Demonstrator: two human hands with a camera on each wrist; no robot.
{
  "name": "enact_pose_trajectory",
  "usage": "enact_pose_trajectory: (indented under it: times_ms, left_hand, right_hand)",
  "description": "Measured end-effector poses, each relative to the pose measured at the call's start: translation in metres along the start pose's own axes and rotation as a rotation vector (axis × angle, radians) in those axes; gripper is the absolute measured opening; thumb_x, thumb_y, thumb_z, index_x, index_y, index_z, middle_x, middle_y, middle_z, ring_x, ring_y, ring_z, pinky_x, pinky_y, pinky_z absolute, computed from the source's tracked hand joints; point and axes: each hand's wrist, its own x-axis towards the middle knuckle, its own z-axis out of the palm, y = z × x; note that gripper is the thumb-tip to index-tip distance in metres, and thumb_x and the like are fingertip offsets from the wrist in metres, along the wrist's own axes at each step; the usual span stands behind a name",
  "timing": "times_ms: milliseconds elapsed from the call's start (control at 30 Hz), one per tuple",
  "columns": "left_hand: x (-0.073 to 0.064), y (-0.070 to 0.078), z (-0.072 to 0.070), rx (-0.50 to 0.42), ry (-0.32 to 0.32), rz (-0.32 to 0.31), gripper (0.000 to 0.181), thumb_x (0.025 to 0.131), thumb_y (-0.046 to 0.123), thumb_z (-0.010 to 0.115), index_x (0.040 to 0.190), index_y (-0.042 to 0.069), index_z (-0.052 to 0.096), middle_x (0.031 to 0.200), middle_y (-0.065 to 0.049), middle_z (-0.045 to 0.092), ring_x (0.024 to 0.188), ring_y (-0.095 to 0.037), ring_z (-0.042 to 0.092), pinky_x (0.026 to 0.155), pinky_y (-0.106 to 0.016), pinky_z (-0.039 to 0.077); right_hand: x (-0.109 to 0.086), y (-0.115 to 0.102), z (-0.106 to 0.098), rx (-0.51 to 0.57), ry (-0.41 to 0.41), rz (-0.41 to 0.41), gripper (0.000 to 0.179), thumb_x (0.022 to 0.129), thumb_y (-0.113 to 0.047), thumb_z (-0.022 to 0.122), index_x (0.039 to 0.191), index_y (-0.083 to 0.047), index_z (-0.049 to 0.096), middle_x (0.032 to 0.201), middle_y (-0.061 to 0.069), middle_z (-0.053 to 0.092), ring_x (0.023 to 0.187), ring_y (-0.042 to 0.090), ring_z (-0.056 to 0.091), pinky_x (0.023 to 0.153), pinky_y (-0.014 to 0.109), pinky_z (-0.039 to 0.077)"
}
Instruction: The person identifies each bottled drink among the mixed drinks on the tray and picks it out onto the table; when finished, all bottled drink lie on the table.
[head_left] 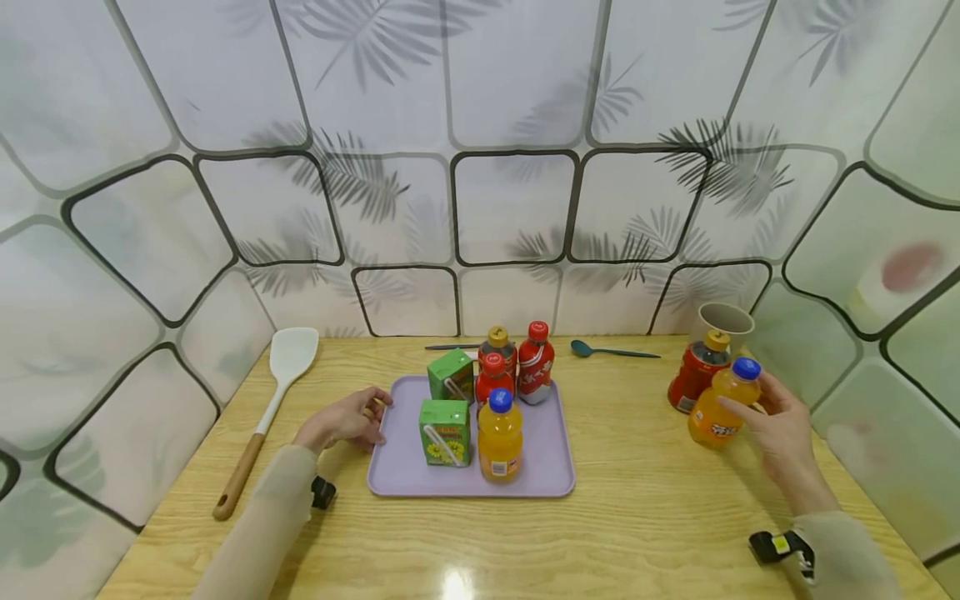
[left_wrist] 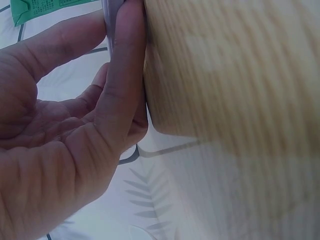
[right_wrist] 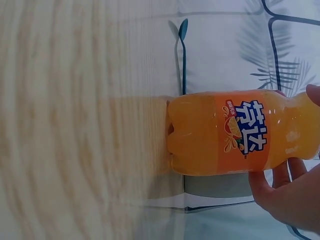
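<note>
My left hand [head_left: 351, 419] is at the left side of a lilac tray [head_left: 397, 477], its thumb and a finger pinching the rim in the left wrist view. On the tray stand two green drink cartons [head_left: 446, 433], an orange soda bottle with a blue cap [head_left: 500, 442], two red-capped bottles [head_left: 536, 371] and a dark bottle with a yellow cap [head_left: 497, 348]. Over on the right, my right hand [head_left: 783, 429] grips a second orange soda bottle [right_wrist: 242, 131] around its upper part. Whether its base touches the table, I cannot tell. Just behind is a red-labelled cola-coloured bottle [head_left: 699, 372].
A white spatula with a wooden handle [head_left: 270, 400] lies at the left. Along the back are a dark teal spoon [head_left: 615, 351], a thin dark utensil [head_left: 450, 347] partly hidden by bottles, and a grey-beige cup [head_left: 726, 321]. Patterned cloth walls [head_left: 517, 208] enclose the table.
</note>
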Motion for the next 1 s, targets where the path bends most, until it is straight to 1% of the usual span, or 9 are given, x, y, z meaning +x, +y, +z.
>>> enact_pose_trajectory:
  times_ms: [200, 367, 533, 600, 667, 733, 800, 900, 1000]
  left_hand:
    - [0.001, -0.001, 0.0, -0.001, -0.003, 0.0, 0.062, 0.076, -0.013, 0.068, 0.13, -0.001, 0.041, 0.105, -0.014, 0.042, 0.075, -0.018, 0.055, 0.064, -0.033, 0.061]
    - [0.001, -0.001, -0.001, -0.006, -0.001, -0.019, 0.061, 0.076, -0.013, 0.068, 0.13, 0.0, 0.042, 0.105, -0.013, 0.042, 0.074, -0.018, 0.055, 0.064, -0.032, 0.061]
    - [0.002, -0.001, -0.002, -0.001, -0.006, -0.017, 0.062, 0.076, -0.012, 0.069, 0.13, 0.0, 0.041, 0.104, -0.013, 0.042, 0.073, -0.017, 0.055, 0.064, -0.031, 0.061]
    - [0.002, -0.001, -0.002, 0.003, -0.01, -0.009, 0.062, 0.076, -0.012, 0.069, 0.13, -0.001, 0.041, 0.104, -0.013, 0.042, 0.072, -0.017, 0.055, 0.064, -0.031, 0.061]
    - [0.002, -0.002, -0.002, 0.0, -0.008, -0.008, 0.061, 0.076, -0.013, 0.069, 0.129, -0.001, 0.041, 0.103, -0.013, 0.043, 0.072, -0.017, 0.055, 0.063, -0.031, 0.061]
    - [0.002, -0.001, -0.002, 0.0, -0.006, -0.007, 0.061, 0.075, -0.013, 0.069, 0.129, -0.001, 0.041, 0.102, -0.013, 0.043, 0.072, -0.017, 0.054, 0.063, -0.031, 0.061]
    - [0.002, -0.001, -0.002, 0.002, -0.006, -0.005, 0.061, 0.075, -0.014, 0.069, 0.128, -0.002, 0.041, 0.102, -0.013, 0.043, 0.072, -0.017, 0.054, 0.063, -0.031, 0.061]
    - [0.002, -0.001, -0.002, 0.007, -0.001, -0.009, 0.061, 0.075, -0.014, 0.069, 0.129, -0.002, 0.041, 0.103, -0.013, 0.043, 0.072, -0.017, 0.055, 0.063, -0.031, 0.061]
    - [0.002, 0.0, -0.002, 0.011, 0.002, -0.013, 0.061, 0.076, -0.013, 0.069, 0.129, -0.001, 0.042, 0.104, -0.014, 0.043, 0.072, -0.018, 0.055, 0.063, -0.031, 0.061]
  right_hand:
    - [0.0, -0.001, -0.002, -0.016, -0.02, -0.003, 0.064, 0.085, -0.008, 0.074, 0.143, -0.022, 0.051, 0.111, -0.026, 0.058, 0.102, -0.005, 0.049, 0.077, 0.0, 0.041]
    - [0.0, -0.005, -0.002, -0.025, 0.02, 0.024, 0.061, 0.086, -0.011, 0.074, 0.142, -0.023, 0.053, 0.112, -0.027, 0.057, 0.105, -0.006, 0.046, 0.079, 0.003, 0.038]
    - [0.0, -0.01, -0.002, 0.063, 0.093, 0.017, 0.053, 0.085, -0.009, 0.075, 0.134, -0.02, 0.06, 0.107, -0.023, 0.062, 0.104, -0.003, 0.05, 0.079, 0.003, 0.041]
    - [0.001, -0.013, -0.001, 0.118, 0.139, 0.003, 0.047, 0.084, -0.005, 0.075, 0.128, -0.016, 0.064, 0.103, -0.018, 0.065, 0.101, 0.0, 0.053, 0.078, 0.003, 0.045]
    - [0.001, -0.014, 0.0, 0.169, 0.188, -0.011, 0.042, 0.082, -0.003, 0.076, 0.122, -0.012, 0.067, 0.099, -0.013, 0.066, 0.094, 0.002, 0.056, 0.074, 0.004, 0.049]
    - [0.001, -0.016, 0.001, 0.221, 0.241, -0.029, 0.036, 0.081, -0.001, 0.076, 0.116, -0.008, 0.069, 0.093, -0.008, 0.067, 0.085, 0.005, 0.059, 0.067, 0.008, 0.053]
    - [0.0, -0.018, 0.002, 0.259, 0.277, -0.047, 0.032, 0.081, 0.0, 0.076, 0.112, -0.003, 0.071, 0.086, -0.005, 0.068, 0.075, 0.006, 0.06, 0.06, 0.011, 0.055]
    - [-0.001, -0.021, 0.003, 0.306, 0.279, -0.071, 0.028, 0.081, 0.0, 0.075, 0.109, 0.003, 0.071, 0.08, -0.002, 0.071, 0.065, 0.009, 0.061, 0.052, 0.016, 0.055]
    - [-0.004, -0.023, 0.003, 0.349, 0.218, -0.091, 0.024, 0.084, 0.001, 0.072, 0.107, 0.004, 0.071, 0.081, -0.001, 0.074, 0.064, 0.01, 0.066, 0.051, 0.019, 0.057]
